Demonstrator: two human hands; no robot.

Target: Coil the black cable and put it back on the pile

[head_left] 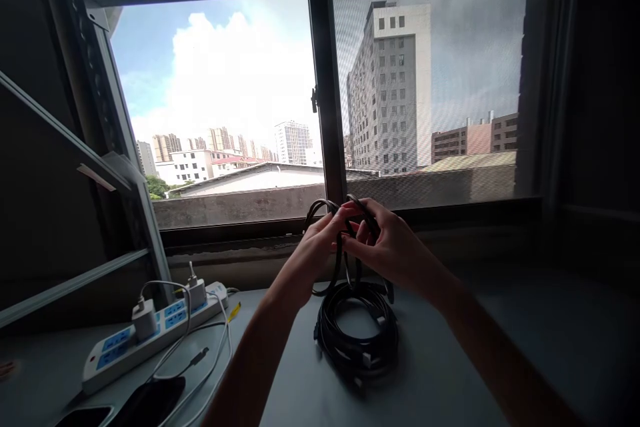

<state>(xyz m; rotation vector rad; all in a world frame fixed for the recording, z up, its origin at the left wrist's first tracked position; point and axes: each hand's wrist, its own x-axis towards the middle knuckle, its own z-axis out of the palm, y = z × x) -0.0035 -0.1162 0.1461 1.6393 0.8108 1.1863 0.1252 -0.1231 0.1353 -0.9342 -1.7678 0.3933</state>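
A black cable (339, 267) hangs in loose loops between my two hands, above the table. My left hand (320, 240) is closed on one side of the loops, its fingertips meeting those of the other hand. From the right, my right hand (383, 233) curls its fingers around the same cable. Below them lies a pile of coiled black cables (357, 340), with several metal plug ends showing. Where the held cable's lower loops pass in front of the pile, I cannot tell whether they touch it.
On the left of the table (290, 373) lies a white power strip (160, 330) with chargers plugged in. White cords (227, 347) trail from it past dark phone-like objects (150, 400) near the front. A window (327, 100) with a dark frame stands behind; metal rails (125, 147) rise at left.
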